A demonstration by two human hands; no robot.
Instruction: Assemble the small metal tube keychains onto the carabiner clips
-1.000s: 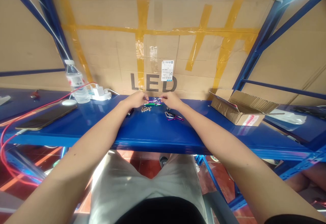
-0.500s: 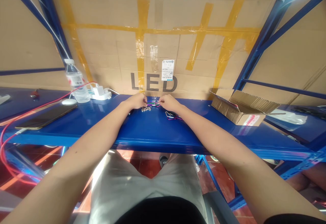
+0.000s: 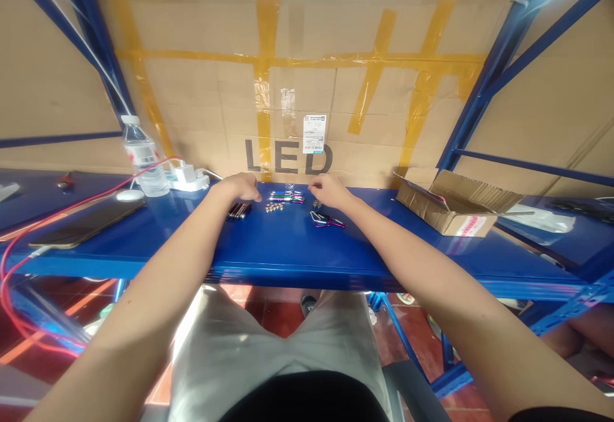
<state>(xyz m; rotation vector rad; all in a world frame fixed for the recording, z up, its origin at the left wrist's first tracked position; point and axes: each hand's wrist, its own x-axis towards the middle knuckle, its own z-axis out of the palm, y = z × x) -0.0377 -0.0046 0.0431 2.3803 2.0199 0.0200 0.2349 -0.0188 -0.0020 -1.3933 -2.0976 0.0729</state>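
My left hand [image 3: 242, 187] hovers above the back of the blue shelf, its fingers loosely bent and apart, with nothing visible in them. Just below it lies a row of dark shiny cylinders [image 3: 238, 211], partly covered by my wrist. Between my hands rest several thin coloured metallic rods [image 3: 286, 197], side by side. Small brass-coloured pieces [image 3: 275, 207] sit in front of the rods. My right hand [image 3: 329, 190] is to their right with fingers curled together; what they hold, if anything, is hidden. Under it are small dark pieces [image 3: 317, 204] and, nearer me, coloured carabiners [image 3: 326, 219].
An open cardboard box [image 3: 455, 208] stands to the right. At left are a water bottle [image 3: 146, 160], a white power strip [image 3: 189, 182], a phone [image 3: 89, 224] and a red cable [image 3: 96, 193]. A large cardboard panel [image 3: 211, 102] closes off the back.
Both hands have come off the coloured rods and moved apart, left hand leftward and right hand rightward. The rods, dark cylinders and small dark pieces now show more fully.
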